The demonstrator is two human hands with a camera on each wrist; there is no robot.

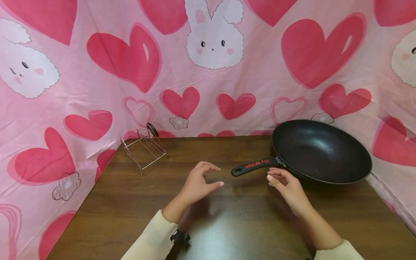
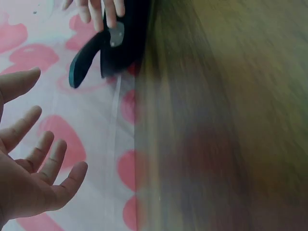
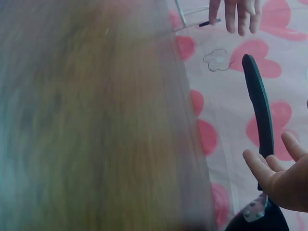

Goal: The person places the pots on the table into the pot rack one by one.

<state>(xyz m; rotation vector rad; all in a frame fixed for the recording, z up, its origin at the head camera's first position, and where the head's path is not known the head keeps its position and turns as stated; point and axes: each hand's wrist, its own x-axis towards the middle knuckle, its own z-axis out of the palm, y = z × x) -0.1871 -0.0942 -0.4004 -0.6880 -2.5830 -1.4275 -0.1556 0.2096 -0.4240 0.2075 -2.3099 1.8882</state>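
Observation:
A black frying pan (image 1: pixel 321 151) stands at the right of the wooden table, its handle (image 1: pixel 256 165) with red lettering pointing left. My right hand (image 1: pixel 289 189) hovers just in front of the handle near the pan, fingers loosely bent and holding nothing. Left of the handle's end, my left hand (image 1: pixel 198 184) is held above the table with thumb and fingers apart and nothing between them. The left wrist view shows that hand (image 2: pixel 41 168) with spread fingers, away from the handle (image 2: pixel 84 60). In the right wrist view the right hand (image 3: pixel 284 180) is beside the handle (image 3: pixel 260 106).
A wire rack (image 1: pixel 143 150) with a black round part stands at the back left of the table (image 1: pixel 227 224). Pink cloth (image 1: pixel 208 83) with hearts and rabbits hangs behind and along both sides.

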